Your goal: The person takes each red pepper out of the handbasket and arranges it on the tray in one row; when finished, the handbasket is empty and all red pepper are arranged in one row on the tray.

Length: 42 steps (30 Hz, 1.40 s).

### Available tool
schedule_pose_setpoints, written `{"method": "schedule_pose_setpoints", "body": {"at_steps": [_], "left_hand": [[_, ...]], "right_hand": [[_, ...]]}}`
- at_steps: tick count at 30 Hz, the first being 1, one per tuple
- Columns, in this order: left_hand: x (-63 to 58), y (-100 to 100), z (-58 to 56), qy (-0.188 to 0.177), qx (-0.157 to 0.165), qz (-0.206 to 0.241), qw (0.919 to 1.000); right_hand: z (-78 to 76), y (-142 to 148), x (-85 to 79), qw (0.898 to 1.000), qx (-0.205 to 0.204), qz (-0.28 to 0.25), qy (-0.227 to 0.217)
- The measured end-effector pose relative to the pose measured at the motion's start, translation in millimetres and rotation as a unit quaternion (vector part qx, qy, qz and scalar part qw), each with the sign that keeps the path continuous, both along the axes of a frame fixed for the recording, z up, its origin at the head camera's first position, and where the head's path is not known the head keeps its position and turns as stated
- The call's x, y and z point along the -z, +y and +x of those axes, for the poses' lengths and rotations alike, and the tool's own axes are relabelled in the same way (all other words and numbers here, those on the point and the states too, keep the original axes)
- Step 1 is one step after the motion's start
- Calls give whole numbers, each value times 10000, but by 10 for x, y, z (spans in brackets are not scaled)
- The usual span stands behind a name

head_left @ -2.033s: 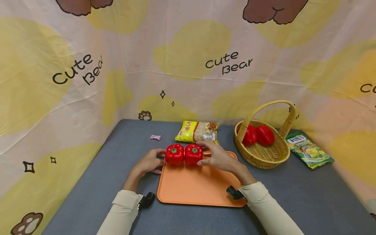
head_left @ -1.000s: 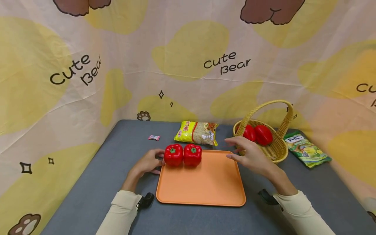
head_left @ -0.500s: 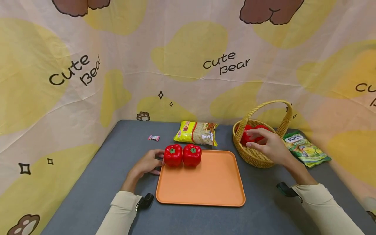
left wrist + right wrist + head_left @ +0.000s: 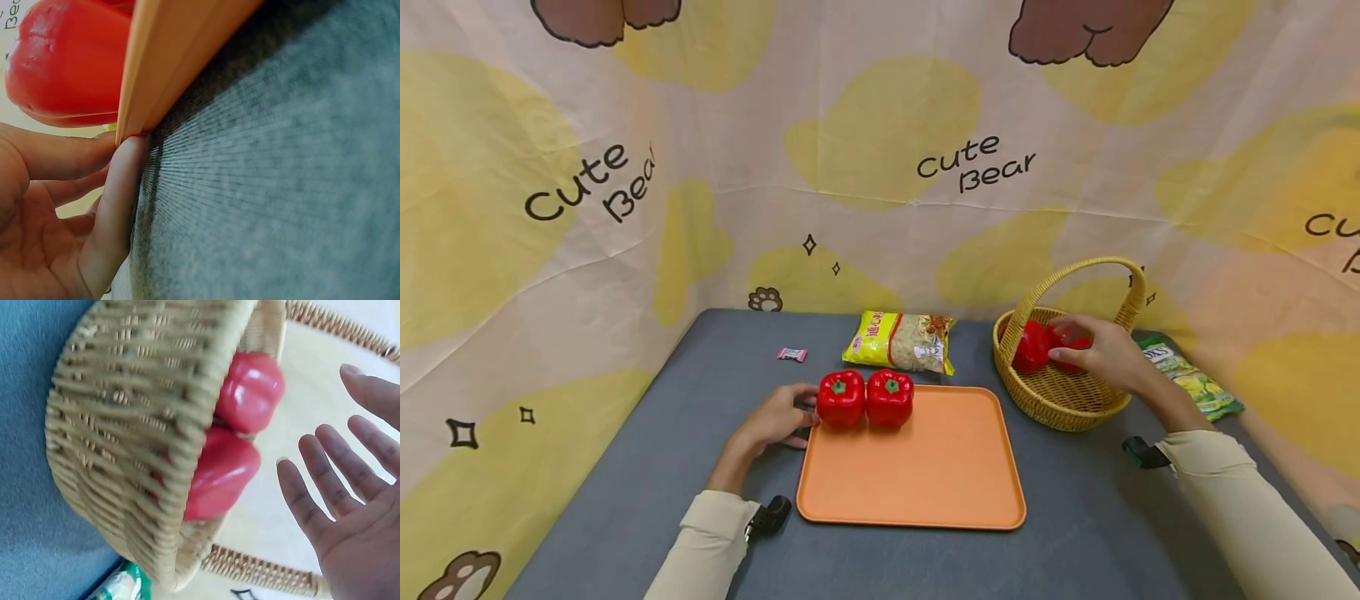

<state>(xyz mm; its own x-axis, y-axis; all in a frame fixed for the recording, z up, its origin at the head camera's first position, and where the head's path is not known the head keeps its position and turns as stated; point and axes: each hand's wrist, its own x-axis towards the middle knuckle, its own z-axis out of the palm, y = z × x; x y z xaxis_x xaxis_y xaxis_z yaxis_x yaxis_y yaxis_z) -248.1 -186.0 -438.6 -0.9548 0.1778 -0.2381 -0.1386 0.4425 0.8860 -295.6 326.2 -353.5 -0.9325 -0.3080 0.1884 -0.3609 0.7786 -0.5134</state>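
My left hand (image 4: pixel 777 414) is at the left edge of an orange tray (image 4: pixel 917 475); in the left wrist view, its fingertips pinch the tray's rim. Two red bell peppers with green stems, one on the left (image 4: pixel 841 398) and one on the right (image 4: pixel 890 398), stand side by side in the tray's far left corner. Over a yellow wicker basket (image 4: pixel 1060 410), my right hand (image 4: pixel 1108 357) has its fingers spread and holds nothing. Beneath its fingertips lie two more red bell peppers, one (image 4: pixel 251 390) beside the other (image 4: pixel 222 475), the right one partly hidden by the hand in the head view.
Behind the tray lies a yellow bag of dry food (image 4: pixel 900 342), with a small pink wrapped candy (image 4: pixel 792 355) to its left. A green candy bag (image 4: pixel 1206 393) sits right of the basket. The basket's tall handle (image 4: pixel 1075 268) arches beside my right hand.
My right hand has left the right-hand pepper on the tray and moved right, then over the peppers in the basket. My left hand has stayed at the tray's edge.
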Motion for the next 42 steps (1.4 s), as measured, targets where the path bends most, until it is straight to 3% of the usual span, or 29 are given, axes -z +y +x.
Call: {"method": "schedule_pose_setpoints", "body": {"at_steps": [9, 25, 36, 42], "left_hand": [[27, -3, -12, -7, 40, 53, 10000], [54, 1, -27, -26, 49, 74, 10000], [27, -11, -7, -43, 5, 61, 10000], [29, -17, -5, -52, -9, 41, 10000]], "right_hand": [[-220, 174, 4, 9957, -158, -133, -903], [-374, 299, 132, 9880, -38, -563, -1435], [-389, 291, 194, 9934, 89, -339, -1095], [-440, 277, 264, 9962, 124, 117, -852]]}}
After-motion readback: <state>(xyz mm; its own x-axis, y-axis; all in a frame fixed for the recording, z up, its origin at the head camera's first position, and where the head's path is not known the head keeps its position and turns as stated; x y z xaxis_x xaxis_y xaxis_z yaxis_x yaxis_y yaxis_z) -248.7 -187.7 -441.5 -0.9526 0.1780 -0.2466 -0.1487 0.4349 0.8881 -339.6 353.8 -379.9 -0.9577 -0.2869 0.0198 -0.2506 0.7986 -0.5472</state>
